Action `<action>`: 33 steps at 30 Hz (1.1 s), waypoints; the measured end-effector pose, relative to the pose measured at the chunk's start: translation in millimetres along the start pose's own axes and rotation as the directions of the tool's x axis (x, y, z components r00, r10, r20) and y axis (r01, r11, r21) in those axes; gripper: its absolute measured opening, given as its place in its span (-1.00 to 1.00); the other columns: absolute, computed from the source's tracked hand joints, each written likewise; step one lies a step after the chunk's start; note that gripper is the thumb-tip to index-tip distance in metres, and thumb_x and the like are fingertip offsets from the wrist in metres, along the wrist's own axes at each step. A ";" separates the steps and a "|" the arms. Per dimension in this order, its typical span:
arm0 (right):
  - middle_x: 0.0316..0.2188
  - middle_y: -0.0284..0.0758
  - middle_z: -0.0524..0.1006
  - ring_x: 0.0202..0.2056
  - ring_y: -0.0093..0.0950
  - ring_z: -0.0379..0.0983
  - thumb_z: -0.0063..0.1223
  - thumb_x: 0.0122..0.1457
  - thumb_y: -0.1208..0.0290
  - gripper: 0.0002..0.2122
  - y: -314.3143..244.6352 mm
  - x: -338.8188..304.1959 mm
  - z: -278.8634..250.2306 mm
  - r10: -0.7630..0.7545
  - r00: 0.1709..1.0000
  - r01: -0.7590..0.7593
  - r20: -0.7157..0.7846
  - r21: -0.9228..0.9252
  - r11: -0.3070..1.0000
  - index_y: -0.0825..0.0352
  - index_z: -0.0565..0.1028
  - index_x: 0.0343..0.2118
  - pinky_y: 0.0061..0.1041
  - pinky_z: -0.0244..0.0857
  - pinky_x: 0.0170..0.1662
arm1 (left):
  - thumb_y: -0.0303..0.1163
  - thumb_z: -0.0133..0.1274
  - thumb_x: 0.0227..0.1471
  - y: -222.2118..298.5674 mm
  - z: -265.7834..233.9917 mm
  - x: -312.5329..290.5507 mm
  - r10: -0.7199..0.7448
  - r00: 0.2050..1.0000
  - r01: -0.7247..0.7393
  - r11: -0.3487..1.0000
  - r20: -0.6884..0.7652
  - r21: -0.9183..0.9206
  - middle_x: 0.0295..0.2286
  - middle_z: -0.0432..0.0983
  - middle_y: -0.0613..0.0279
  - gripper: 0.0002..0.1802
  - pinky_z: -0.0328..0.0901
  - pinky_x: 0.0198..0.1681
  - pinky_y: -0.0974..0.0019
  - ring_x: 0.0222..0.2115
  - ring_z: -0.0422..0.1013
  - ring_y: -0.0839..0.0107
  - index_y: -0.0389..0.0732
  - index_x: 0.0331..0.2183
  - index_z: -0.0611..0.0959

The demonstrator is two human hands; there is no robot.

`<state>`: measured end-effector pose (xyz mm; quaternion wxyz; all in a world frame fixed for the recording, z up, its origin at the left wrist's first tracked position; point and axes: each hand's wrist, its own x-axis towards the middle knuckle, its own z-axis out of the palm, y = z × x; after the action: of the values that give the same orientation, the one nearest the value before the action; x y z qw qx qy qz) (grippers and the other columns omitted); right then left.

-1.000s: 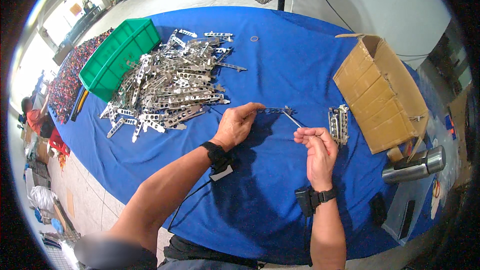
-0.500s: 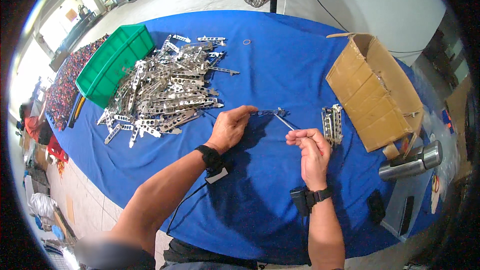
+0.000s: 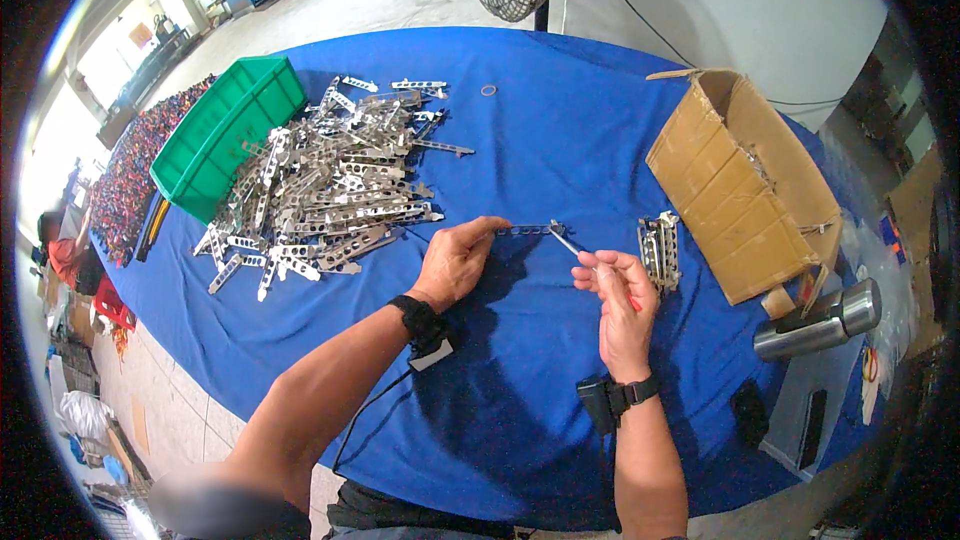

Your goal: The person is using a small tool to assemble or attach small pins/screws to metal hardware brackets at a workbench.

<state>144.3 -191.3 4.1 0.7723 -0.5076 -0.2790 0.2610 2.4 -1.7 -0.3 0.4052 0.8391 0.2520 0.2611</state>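
Observation:
My left hand (image 3: pixel 455 265) pinches one end of a narrow metal strip with a row of holes (image 3: pixel 530 230), holding it a little above the blue cloth. In my right hand (image 3: pixel 625 320) is a slim metal rod-like tool (image 3: pixel 565 238), with a bit of red showing at the palm. The rod's tip meets the strip at its far right end; whether it presses on it or sits in a hole is too small to tell. Just beyond my right hand lies a small bundle of similar strips (image 3: pixel 659 252). A large heap of loose strips (image 3: pixel 320 180) spreads to the left.
A green bin (image 3: pixel 225 135) lies tipped beside the heap, near a mass of small dark and red pieces (image 3: pixel 140 155). An opened cardboard box (image 3: pixel 735 200) and a steel flask (image 3: pixel 815 322) stand at the right. A small ring (image 3: pixel 488 91) lies on the cloth (image 3: pixel 560 130).
My right hand has turned slightly, and the tool's tip has shifted up to the strip's right end. The left hand keeps its pinch.

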 end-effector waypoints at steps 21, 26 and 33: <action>-0.21 -0.17 0.59 -0.28 -0.46 0.58 -0.06 0.29 0.45 -0.82 -0.7 -1.7 -1.8 0.069 0.996 -0.082 -0.060 -0.264 0.961 0.45 0.50 -0.17 -0.57 0.47 -0.36 | -0.46 -0.05 0.18 1.0 -1.1 -0.3 -0.010 1.000 0.010 1.000 0.007 -0.020 -0.58 0.45 -0.05 -0.76 0.33 -0.41 0.22 -0.57 0.43 0.18 -0.15 -0.14 0.63; -0.21 -0.11 0.59 -0.26 -0.41 0.59 -0.04 0.27 0.50 -0.78 6.2 -2.1 -1.6 0.081 0.997 -0.075 0.016 -0.221 0.972 0.50 0.51 -0.10 -0.51 0.52 -0.28 | -0.45 -0.05 0.18 -6.9 3.1 0.1 0.007 1.000 -0.007 1.000 -0.013 -0.019 -0.57 0.47 -0.06 -0.77 0.34 -0.39 0.23 -0.55 0.45 0.22 -0.16 -0.15 0.64; -0.21 -0.11 0.59 -0.25 -0.41 0.59 -0.05 0.28 0.49 -0.79 2.2 -4.4 -2.6 0.114 0.993 -0.117 -0.024 -0.176 0.978 0.51 0.52 -0.13 -0.50 0.52 -0.28 | -0.46 -0.05 0.19 0.5 -0.5 -0.8 0.000 1.000 0.000 1.000 0.003 -0.012 -0.52 0.52 -0.07 -0.77 0.35 -0.36 0.24 -0.51 0.48 0.19 -0.20 -0.14 0.62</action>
<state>142.7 -195.2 0.5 0.7097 -0.5913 -0.2657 0.2760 1.6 -2.3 0.3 0.4108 0.8370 0.2498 0.2613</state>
